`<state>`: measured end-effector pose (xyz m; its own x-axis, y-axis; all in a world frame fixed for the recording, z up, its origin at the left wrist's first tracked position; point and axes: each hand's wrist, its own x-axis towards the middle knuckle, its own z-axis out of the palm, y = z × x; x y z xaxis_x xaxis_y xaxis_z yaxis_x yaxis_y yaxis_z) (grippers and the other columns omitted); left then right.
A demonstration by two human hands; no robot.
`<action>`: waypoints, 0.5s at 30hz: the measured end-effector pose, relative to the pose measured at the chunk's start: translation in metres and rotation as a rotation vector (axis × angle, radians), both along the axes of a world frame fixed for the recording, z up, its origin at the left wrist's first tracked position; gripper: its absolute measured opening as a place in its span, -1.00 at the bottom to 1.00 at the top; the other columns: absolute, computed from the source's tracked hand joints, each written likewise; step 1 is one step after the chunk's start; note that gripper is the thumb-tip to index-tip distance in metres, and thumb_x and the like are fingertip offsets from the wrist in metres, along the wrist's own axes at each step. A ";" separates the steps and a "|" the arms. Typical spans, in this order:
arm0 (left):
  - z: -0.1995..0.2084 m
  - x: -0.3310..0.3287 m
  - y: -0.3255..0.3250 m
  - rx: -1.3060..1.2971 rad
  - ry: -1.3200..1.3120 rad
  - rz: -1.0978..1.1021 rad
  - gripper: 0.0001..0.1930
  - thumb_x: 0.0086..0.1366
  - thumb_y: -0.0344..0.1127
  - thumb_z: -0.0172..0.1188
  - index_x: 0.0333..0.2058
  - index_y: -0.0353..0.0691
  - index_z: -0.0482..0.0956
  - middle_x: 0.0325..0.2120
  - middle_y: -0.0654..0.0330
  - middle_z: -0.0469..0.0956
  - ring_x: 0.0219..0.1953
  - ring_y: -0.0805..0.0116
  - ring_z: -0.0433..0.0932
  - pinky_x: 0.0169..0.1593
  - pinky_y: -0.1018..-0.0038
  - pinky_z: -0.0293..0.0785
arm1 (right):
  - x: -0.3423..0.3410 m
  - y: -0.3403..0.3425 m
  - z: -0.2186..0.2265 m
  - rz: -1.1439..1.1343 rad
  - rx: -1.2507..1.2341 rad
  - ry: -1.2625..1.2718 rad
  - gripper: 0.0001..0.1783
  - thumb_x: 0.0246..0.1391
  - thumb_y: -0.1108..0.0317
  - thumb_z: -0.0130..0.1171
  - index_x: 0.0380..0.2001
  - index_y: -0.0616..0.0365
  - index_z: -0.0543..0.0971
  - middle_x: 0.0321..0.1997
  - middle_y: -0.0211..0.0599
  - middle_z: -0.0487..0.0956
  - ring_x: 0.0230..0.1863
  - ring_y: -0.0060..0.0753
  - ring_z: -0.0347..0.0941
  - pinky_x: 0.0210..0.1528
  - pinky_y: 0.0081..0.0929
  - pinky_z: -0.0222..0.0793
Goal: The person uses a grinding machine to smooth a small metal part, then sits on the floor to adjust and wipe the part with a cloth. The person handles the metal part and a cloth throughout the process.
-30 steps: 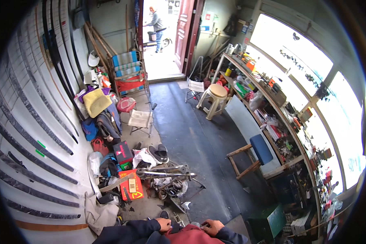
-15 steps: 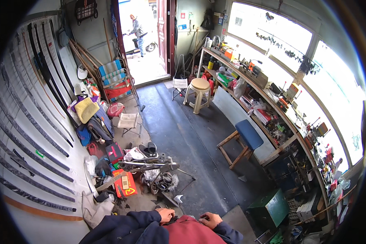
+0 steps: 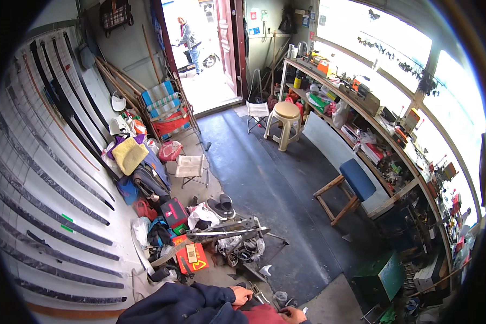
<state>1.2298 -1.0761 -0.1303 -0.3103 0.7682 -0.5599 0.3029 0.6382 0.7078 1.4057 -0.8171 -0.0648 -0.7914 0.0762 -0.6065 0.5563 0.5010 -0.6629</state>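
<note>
Down at the bottom edge, the red cloth (image 3: 260, 315) lies against the wearer's front, right between the two hands. Left hand (image 3: 241, 295) sits at its upper left edge, fingers bent; right hand (image 3: 293, 315) is at its right side, fingers curled, partly cut off by the frame. Whether either one grips the cloth, I cannot tell. It's a plain, deep red, partly covered by a dark sleeve (image 3: 183, 303).

Just beyond the hands, a metal frame (image 3: 229, 234) sprawls across the floor ahead, with an orange-red box (image 3: 191, 257) near its left end and dark shoes (image 3: 221, 206) behind. Off right, a green box (image 3: 380, 276); farther up, a blue-seated stool (image 3: 357, 179) by the cluttered workbench (image 3: 394, 200). And way out past the open door (image 3: 227, 46), another person (image 3: 188, 39) stands outside!
</note>
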 end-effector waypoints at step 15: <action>-0.026 0.006 -0.024 -0.021 -0.043 -0.157 -0.78 0.18 -0.21 0.08 -0.21 0.02 0.58 -0.28 0.06 0.67 -0.18 -0.01 0.64 -0.17 0.09 0.50 | 0.030 -0.076 0.008 -0.194 0.031 0.071 -0.53 0.10 -0.08 0.29 -0.16 0.10 0.66 -0.25 0.05 0.68 -0.17 0.03 0.64 -0.10 -0.15 0.52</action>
